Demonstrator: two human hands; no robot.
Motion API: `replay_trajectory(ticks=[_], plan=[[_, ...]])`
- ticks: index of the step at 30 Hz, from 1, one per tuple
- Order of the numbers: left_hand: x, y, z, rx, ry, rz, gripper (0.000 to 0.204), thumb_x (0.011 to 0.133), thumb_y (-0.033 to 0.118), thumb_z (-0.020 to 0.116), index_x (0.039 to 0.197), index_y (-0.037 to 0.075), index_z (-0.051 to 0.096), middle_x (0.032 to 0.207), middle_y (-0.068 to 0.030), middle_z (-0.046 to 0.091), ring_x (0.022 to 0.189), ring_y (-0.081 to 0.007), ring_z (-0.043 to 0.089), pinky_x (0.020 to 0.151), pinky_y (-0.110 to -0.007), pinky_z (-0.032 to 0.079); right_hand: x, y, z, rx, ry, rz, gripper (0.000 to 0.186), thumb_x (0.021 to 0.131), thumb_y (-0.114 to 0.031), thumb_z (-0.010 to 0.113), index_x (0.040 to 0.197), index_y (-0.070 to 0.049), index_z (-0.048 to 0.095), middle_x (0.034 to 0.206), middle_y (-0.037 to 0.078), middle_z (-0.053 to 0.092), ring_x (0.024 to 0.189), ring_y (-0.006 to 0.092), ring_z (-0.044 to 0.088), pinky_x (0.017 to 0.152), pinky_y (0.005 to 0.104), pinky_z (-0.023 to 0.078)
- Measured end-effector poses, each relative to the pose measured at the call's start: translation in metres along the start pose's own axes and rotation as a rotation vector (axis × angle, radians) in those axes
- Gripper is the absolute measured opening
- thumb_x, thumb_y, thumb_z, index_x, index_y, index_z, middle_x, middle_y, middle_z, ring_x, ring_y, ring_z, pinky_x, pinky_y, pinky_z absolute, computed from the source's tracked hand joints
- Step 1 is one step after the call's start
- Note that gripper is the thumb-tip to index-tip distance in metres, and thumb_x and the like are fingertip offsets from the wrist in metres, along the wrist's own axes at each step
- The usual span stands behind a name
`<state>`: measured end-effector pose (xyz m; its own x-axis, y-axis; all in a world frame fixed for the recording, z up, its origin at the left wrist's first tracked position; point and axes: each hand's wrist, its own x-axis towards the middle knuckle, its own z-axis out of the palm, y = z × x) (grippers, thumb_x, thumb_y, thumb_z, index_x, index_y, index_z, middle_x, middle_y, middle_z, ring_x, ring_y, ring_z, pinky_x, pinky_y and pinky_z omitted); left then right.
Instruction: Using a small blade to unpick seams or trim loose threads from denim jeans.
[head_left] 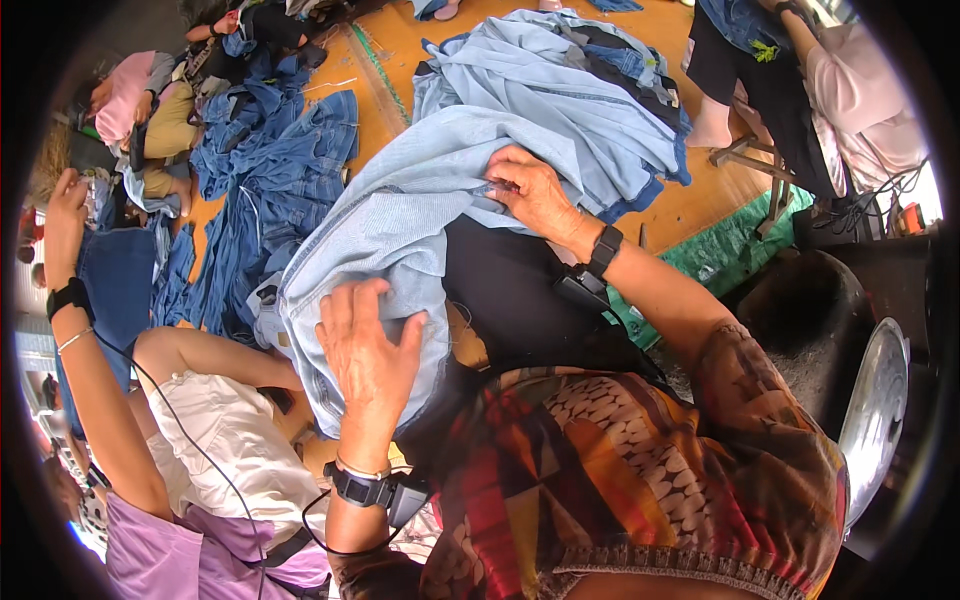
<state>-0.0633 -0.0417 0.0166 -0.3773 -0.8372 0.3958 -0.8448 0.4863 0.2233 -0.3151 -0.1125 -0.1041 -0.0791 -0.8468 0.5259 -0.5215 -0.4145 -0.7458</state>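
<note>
Pale blue denim fabric [360, 235] lies across my lap over black trousers [500, 290]. My left hand [365, 345] rests on the cloth at the lower left, fingers curved and apart. Higher up and to the right, my right hand [525, 190] is closed at a seam of the same denim, around a small dark object too hidden to name. More light denim garments [540, 75] are piled just beyond, with dark blue edges showing underneath.
A dark denim heap [250, 145] lies left on an orange board [390, 50]. A co-worker [140, 480] sits close at my left with raised hand; others sit farther back and right. A green sheet [670, 275], metal stand [760, 165] and round metal object [875, 420] are on my right.
</note>
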Motion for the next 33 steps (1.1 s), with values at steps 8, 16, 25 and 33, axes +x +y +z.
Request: replay_trajectory(ticks=[8,16,25,33], plan=[[-0.007,-0.022,0.015,0.013,0.035,0.213,0.015,0.064,-0.001,0.062,0.076,0.008,0.063,0.077,-0.0024,0.057,0.082,-0.0202,0.053,0.072,-0.034,0.034,0.078,-0.043,-0.093,-0.029,0.263,-0.025,0.012,0.077,0.001,0.062,0.089,-0.002,0.064,0.071,0.001,0.060,0.064,0.0062,0.050,0.060,0.0212,0.043],[-0.009,-0.012,-0.011,-0.103,0.040,0.277,0.021,0.057,-0.006,0.061,0.075,0.006,0.060,0.078,-0.0052,0.058,0.083,-0.0237,0.053,0.077,-0.035,0.036,0.151,-0.080,-0.116,-0.039,0.232,-0.254,0.016,0.078,0.001,0.057,0.090,-0.005,0.066,0.072,0.004,0.063,0.063,0.0080,0.054,0.059,0.0237,0.045],[-0.002,-0.027,-0.013,-0.584,-0.010,-0.016,0.019,0.064,-0.008,0.065,0.078,0.002,0.058,0.079,-0.0101,0.058,0.080,-0.0275,0.053,0.075,-0.034,0.042,0.171,-0.043,-0.077,-0.082,0.205,-0.088,0.017,0.077,0.002,0.057,0.092,-0.004,0.065,0.076,0.002,0.064,0.068,0.0095,0.057,0.064,0.0240,0.047],[-0.037,-0.057,-0.016,-0.236,0.166,-0.167,0.041,0.072,0.010,0.070,0.111,0.007,0.057,0.125,-0.0113,0.047,0.113,-0.0306,0.046,0.087,-0.040,0.040,0.113,-0.001,-0.067,-0.184,0.089,0.169,0.029,0.071,-0.004,0.063,0.099,-0.006,0.066,0.089,0.007,0.067,0.068,0.0170,0.056,0.068,0.0298,0.049]])
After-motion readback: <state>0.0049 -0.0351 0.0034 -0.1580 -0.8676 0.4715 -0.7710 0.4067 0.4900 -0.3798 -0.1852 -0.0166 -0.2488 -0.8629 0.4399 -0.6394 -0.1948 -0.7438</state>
